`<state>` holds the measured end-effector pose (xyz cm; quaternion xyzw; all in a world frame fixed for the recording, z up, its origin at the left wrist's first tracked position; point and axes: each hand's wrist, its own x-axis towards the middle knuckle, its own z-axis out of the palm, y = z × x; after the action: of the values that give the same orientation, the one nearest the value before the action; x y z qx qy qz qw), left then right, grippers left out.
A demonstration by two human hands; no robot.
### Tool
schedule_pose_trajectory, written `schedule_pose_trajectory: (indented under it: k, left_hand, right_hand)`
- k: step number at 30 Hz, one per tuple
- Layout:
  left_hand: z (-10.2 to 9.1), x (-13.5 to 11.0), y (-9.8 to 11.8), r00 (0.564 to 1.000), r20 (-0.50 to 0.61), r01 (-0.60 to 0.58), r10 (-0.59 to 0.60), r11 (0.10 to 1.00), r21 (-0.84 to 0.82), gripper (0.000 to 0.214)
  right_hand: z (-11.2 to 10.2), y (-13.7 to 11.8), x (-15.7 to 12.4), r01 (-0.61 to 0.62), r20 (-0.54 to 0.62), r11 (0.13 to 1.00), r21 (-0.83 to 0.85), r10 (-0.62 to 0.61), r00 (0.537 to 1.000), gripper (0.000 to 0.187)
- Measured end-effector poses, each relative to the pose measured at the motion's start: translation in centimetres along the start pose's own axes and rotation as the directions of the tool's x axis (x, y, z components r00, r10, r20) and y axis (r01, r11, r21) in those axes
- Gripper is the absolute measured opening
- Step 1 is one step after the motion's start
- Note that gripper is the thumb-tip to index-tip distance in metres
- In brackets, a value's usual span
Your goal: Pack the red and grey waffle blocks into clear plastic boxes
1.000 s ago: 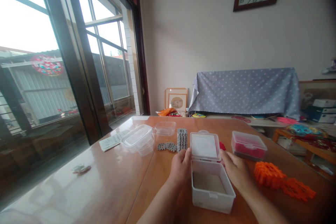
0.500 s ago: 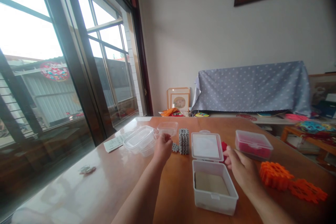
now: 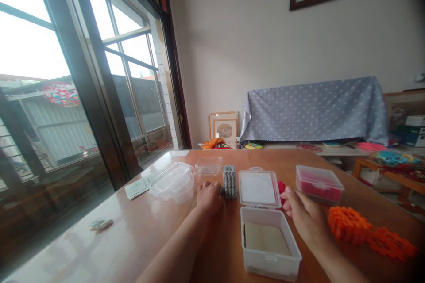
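My left hand (image 3: 209, 196) rests low on the table, its fingers curled at a small grey plastic piece (image 3: 221, 191). A row of grey interlocking pieces (image 3: 229, 181) stands upright just to its right. My right hand (image 3: 303, 210) is closed, thumb and forefinger at a red plastic piece (image 3: 281, 186), which the fingers partly cover. Between the hands sits an open clear plastic box (image 3: 270, 264), a flat tan sheet (image 3: 265, 236) on its bottom. Its lid (image 3: 259, 188) is folded back on the table.
A lidded box of red pieces (image 3: 320, 185) and orange interlocking pieces (image 3: 350, 225) lie on the right. To the left are clear containers (image 3: 174, 181), a paper sheet (image 3: 139, 187) and a small object in clear wrapping (image 3: 100, 224). Another clear tray (image 3: 208, 166) stands farther back.
My left hand has come down from above the small grey piece onto it, its fingers now flatter. My right hand stays beside the lid. The view has shifted slightly.
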<state>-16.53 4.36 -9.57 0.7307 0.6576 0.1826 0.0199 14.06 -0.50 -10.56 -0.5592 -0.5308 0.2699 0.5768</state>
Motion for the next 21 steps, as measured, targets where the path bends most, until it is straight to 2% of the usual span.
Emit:
schedule_pose_trajectory:
  k: [5,12,16,21]
  left_hand:
    - [0.3,-0.8,-0.1,0.999,-0.042,-0.005,0.004,1.000,-0.022,0.015]
    - [-0.3,-1.2,-0.9,0.990,-0.133,0.032,-0.054,0.986,-0.163,0.015]
    - [-0.4,-0.6,-1.5,0.967,-0.214,0.075,-0.138,0.957,-0.282,0.018]
    - [-0.6,0.4,-2.1,0.910,-0.270,0.171,-0.316,0.876,-0.451,0.019]
  right_hand:
    - [0.0,-0.1,0.0,0.017,0.014,1.000,0.003,-0.017,1.000,0.059]
    - [-0.2,0.1,-0.1,0.019,0.024,1.000,-0.015,-0.018,1.000,0.056]
    - [-0.3,0.3,0.1,0.020,0.027,1.000,-0.017,-0.020,0.999,0.056]
    - [-0.2,0.7,0.3,0.032,0.031,0.999,-0.009,-0.031,0.999,0.055]
